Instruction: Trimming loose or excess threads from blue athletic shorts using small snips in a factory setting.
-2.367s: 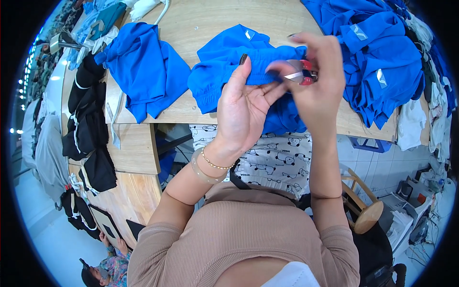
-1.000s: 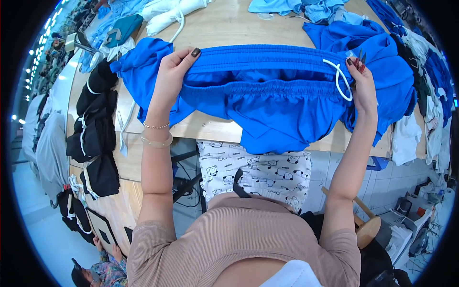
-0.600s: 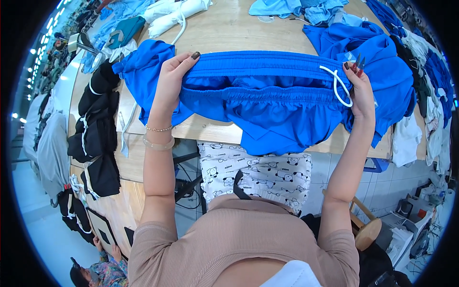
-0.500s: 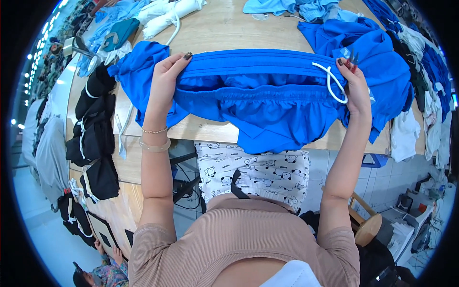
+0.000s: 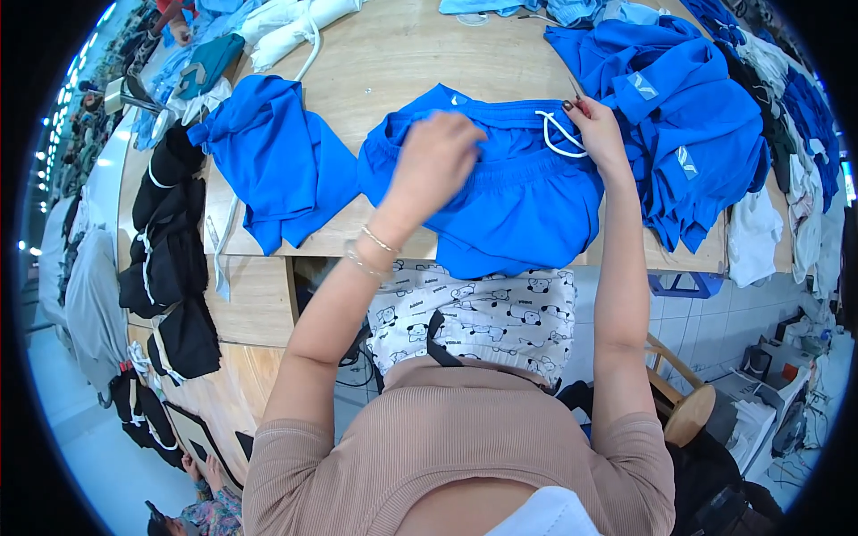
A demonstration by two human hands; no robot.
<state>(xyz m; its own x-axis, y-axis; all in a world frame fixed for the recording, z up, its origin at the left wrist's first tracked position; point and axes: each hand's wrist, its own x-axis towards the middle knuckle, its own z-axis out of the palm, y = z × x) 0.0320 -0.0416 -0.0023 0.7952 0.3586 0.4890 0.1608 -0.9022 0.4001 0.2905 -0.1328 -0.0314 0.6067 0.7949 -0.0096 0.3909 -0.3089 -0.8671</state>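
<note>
A pair of blue shorts (image 5: 527, 219) lies on the wooden table in front of me, its gathered elastic waist partly open. From the waistband's right end hangs a looped white drawstring (image 5: 550, 136). My right hand (image 5: 601, 136) is closed there, pinching the waistband beside the cord. Thread snips (image 5: 575, 87) with a red handle are tucked in the same hand, blades pointing away from me. Over the left part of the waist opening is my left hand (image 5: 438, 161), smeared by motion; whether its fingers touch the cloth cannot be made out.
Another blue garment (image 5: 277, 170) lies to the left, and a heap of blue garments (image 5: 688, 116) sits at the right. Black bundles tied with white cord (image 5: 170, 250) line the left side. Light blue cloth (image 5: 572, 11) lies at the far edge. A co-worker's hands (image 5: 206, 469) show at lower left.
My left hand has let go of the waistband's left end and moved right, over the opening. The stretched waist has slackened and drawn in. My right hand has shifted slightly left.
</note>
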